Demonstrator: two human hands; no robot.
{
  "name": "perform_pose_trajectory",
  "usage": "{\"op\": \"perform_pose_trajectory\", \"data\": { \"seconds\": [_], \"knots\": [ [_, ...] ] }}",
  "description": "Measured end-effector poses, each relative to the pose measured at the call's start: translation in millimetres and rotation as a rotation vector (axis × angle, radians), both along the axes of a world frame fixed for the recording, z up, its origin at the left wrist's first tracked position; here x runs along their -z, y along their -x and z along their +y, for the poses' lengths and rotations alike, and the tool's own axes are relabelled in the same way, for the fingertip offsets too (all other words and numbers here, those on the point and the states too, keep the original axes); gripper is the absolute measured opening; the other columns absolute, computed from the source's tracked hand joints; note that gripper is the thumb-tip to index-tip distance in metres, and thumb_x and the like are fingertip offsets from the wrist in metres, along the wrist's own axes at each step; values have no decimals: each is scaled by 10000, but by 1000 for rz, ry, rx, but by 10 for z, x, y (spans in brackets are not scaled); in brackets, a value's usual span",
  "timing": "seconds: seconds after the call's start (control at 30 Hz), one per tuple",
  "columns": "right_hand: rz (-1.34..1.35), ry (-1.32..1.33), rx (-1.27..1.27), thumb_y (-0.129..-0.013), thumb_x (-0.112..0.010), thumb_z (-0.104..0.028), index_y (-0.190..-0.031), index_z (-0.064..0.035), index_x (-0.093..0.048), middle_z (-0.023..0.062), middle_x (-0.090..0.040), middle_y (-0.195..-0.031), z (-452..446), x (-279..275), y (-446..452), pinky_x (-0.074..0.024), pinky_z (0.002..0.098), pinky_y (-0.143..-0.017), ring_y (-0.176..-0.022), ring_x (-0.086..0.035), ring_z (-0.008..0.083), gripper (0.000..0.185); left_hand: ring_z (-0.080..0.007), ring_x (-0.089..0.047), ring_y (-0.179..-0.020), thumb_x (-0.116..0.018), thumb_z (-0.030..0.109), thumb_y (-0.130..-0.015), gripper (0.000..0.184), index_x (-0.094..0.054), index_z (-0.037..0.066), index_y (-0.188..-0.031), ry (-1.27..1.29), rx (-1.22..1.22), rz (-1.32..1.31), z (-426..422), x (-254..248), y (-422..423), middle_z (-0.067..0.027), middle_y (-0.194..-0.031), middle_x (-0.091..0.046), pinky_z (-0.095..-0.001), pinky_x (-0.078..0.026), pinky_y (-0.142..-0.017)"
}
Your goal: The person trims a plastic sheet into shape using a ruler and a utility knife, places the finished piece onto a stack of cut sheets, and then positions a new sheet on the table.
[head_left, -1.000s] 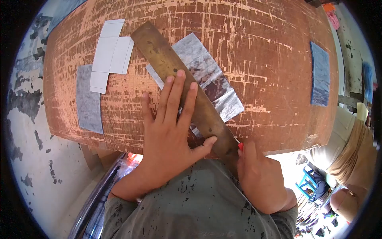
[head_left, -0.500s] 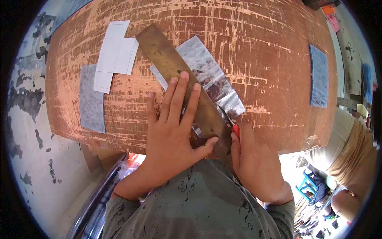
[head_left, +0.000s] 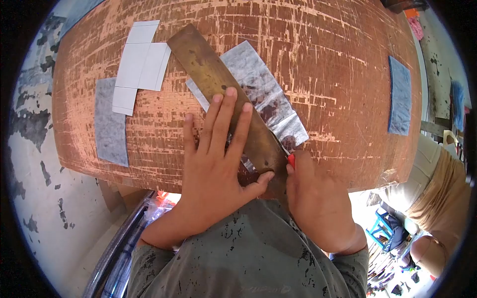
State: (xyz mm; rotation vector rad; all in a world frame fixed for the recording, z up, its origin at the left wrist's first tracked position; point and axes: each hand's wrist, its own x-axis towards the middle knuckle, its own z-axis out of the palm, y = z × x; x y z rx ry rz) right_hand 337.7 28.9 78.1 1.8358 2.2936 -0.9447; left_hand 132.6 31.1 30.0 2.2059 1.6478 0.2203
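A brownish metal ruler (head_left: 203, 62) lies diagonally over a shiny grey sheet (head_left: 256, 74), whose parts show on both sides of it. My left hand (head_left: 216, 159) is spread flat on the ruler, fingers apart, pressing on it without gripping. In my right hand (head_left: 320, 198) is a red-handled knife (head_left: 291, 160), its dark thin blade against the ruler's right edge, near the lower corner of the sheet. The lower end of the ruler runs between my hands and is partly hidden by the right one.
On the scratched brown board (head_left: 348, 99), a white paper template (head_left: 136, 67) overlaps a grey piece (head_left: 111, 134) at the left. Another blue-grey piece (head_left: 399, 97) lies at the right. Beyond the board's right side, a person (head_left: 430, 193) is near a blue stool (head_left: 380, 228).
My right hand with the knife has moved up from the board's near edge to the sheet's lower corner along the ruler. My left hand has stayed on the ruler.
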Motion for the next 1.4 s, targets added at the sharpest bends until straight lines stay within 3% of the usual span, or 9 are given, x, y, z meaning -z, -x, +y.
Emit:
{"op": "perform_pose_trajectory", "data": {
  "seconds": [0.07, 0.3, 0.37, 0.47, 0.6, 0.9, 1.0, 1.13, 1.4],
  "knots": [
    [-28, 33, 19, -1085, -604, -152, -1156, -17, -566, 255, -694, -779, -16, -4, 22, -522, 560, -612, -668, -689, 460, 158, -430, -225, -1660, -821, 579, -796, 1171, -313, 57, -1713, 6, -5, 16, 2, -6, -4, -231, -1795, -226, -666, -114, -1306],
    [-48, -18, -13, -1078, -609, -136, -1111, -33, -539, 240, -672, -739, -172, -26, -99, -532, 553, -593, -669, -699, 459, 129, -426, -229, -1659, -803, 600, -815, 1155, -314, 62, -1713, 0, -5, 37, -8, 0, 2, -228, -1793, -230, -664, -93, -1306],
    [-54, 46, -30, -1054, -613, -180, -1131, -36, -507, 221, -710, -875, -191, -59, -129, -601, 522, -549, -673, -745, 424, 194, -420, -234, -1659, -800, 607, -816, 1157, -314, 57, -1711, -12, 0, 22, -7, 10, 11, -225, -1794, -224, -663, -86, -1307],
    [-144, 193, 14, -1078, -602, -206, -1122, -38, -504, 220, -705, -826, -286, -137, -193, -594, 534, -550, -636, -728, 434, 199, -416, -234, -1658, -801, 608, -815, 1162, -311, 52, -1710, -33, 10, 30, -21, 25, 20, -224, -1796, -211, -678, -87, -1301],
    [-131, 91, 7, -1099, -594, -256, -1126, -38, -510, 210, -699, -784, -368, -59, -266, -587, 544, -558, -619, -718, 440, 234, -421, -225, -1660, -799, 612, -818, 1163, -309, 48, -1709, -47, 6, 6, -18, 15, 0, -225, -1797, -203, -695, -91, -1294],
    [-7, 104, 191, -953, -829, -448, -1064, -21, -578, 149, -659, -883, -751, 2, -622, -539, 468, -588, -692, -694, 378, 507, -430, -229, -1660, -774, 646, -853, 1145, -311, 47, -1712, -69, 17, -25, -38, 55, 30, -235, -1797, -210, -747, -129, -1262],
    [-21, -17, 23, -938, -840, -464, -1058, -12, -580, 148, -643, -944, -859, 52, -658, -529, 463, -580, -721, -692, 363, 535, -429, -229, -1660, -776, 647, -853, 1140, -316, 50, -1710, -87, 20, -32, -42, 75, 35, -230, -1798, -209, -753, -131, -1258],
    [99, -21, 133, -812, -974, -335, -1087, 10, -614, 157, -679, -956, -936, 72, -585, -574, 392, -617, -753, -735, 297, 569, -424, -234, -1659, -786, 640, -854, 1133, -326, 50, -1706, -89, 18, -48, -39, 69, 44, -225, -1798, -214, -756, -134, -1254],
    [199, -142, 321, -788, -964, -225, -1108, -8, -612, 147, -672, -870, -960, 181, -673, -585, 398, -606, -650, -706, 297, 522, -519, -218, -1631, -719, 630, -945, 1094, -245, 29, -1727, -191, -64, -180, -51, 144, 143, -301, -1788, -149, -682, -128, -1291]
  ]
}}
